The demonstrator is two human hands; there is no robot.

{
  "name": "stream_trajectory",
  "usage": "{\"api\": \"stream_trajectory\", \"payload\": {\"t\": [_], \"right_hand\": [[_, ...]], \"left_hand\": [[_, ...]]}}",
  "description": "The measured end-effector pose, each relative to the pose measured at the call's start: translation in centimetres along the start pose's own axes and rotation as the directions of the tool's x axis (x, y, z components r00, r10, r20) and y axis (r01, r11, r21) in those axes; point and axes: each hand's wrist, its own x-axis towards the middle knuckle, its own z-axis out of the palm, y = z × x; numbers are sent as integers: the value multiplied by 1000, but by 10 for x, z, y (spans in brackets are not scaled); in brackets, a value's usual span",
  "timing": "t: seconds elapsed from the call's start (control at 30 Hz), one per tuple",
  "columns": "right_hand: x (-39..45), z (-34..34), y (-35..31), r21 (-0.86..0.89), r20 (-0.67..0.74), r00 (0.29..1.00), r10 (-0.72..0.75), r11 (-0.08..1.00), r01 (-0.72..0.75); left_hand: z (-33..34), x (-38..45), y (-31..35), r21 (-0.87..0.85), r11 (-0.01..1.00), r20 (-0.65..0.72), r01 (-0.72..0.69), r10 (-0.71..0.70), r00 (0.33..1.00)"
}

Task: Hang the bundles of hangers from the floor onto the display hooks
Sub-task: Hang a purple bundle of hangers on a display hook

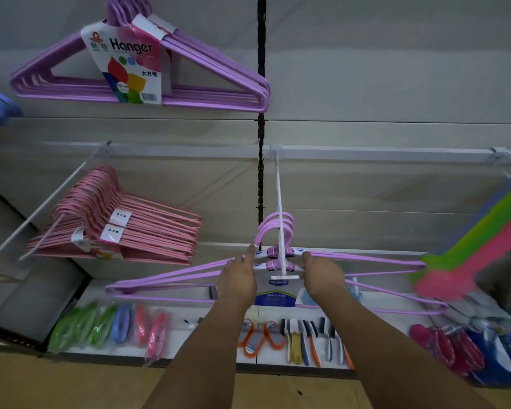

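Note:
A bundle of purple hangers (pixel 171 278) with a white and blue label hangs at the centre. Its curved hook tops sit over a white display hook (pixel 279 202) that juts from the wall rail. My left hand (pixel 238 278) grips the bundle just left of the neck. My right hand (pixel 322 276) grips it just right of the neck. Both hands hold the bundle level, and the label shows between them.
Another purple hanger bundle (pixel 142 63) with a "Hanger" card hangs up at the left. Pink hangers (pixel 124 228) fill a hook at the left. Green and pink plastic items (pixel 469 249) hang at the right. A low shelf (pixel 177 332) carries brushes and packaged goods. The floor is wood-coloured.

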Motion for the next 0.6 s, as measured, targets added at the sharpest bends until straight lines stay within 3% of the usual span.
{"api": "stream_trajectory", "payload": {"t": [0.2, 0.37, 0.6], "right_hand": [[9, -2, -1, -6, -92, 996, -7, 1000, 7], [18, -1, 2, -7, -76, 997, -28, 1000, 28], [16, -3, 2, 32, -66, 998, -6, 999, 8]], "left_hand": [[7, 10, -3, -197, 980, -85, 11, -29, 996], [11, 13, -1, 38, 998, -194, -57, 63, 979], [10, 20, 0, 43, 998, -165, -44, 51, 985]]}}
